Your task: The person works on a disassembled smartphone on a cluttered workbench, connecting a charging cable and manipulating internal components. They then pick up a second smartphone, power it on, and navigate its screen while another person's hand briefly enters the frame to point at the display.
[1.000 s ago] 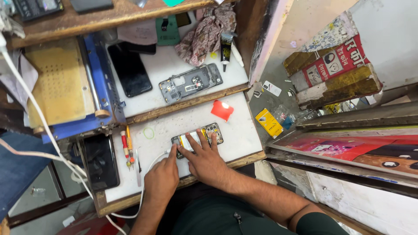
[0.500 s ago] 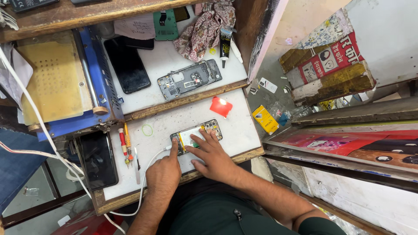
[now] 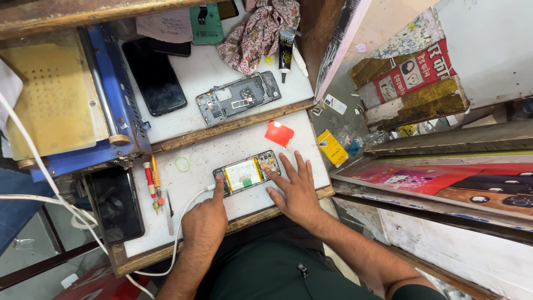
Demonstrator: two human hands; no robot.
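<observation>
While the opened phone (image 3: 246, 173) lay face-down near the front edge of the white worktop (image 3: 194, 222), its back cover off and battery showing, the left hand (image 3: 205, 222) was bunched, its forefinger pressed on the phone's left end where a white cable (image 3: 183, 222) plugged in. The right hand (image 3: 297, 186) lay flat with fingers spread, one fingertip touching the phone's right end. A red card (image 3: 278, 133) sat just above, a bare phone frame (image 3: 239, 98) on the upper shelf, and small screwdrivers (image 3: 151, 180) to the left.
</observation>
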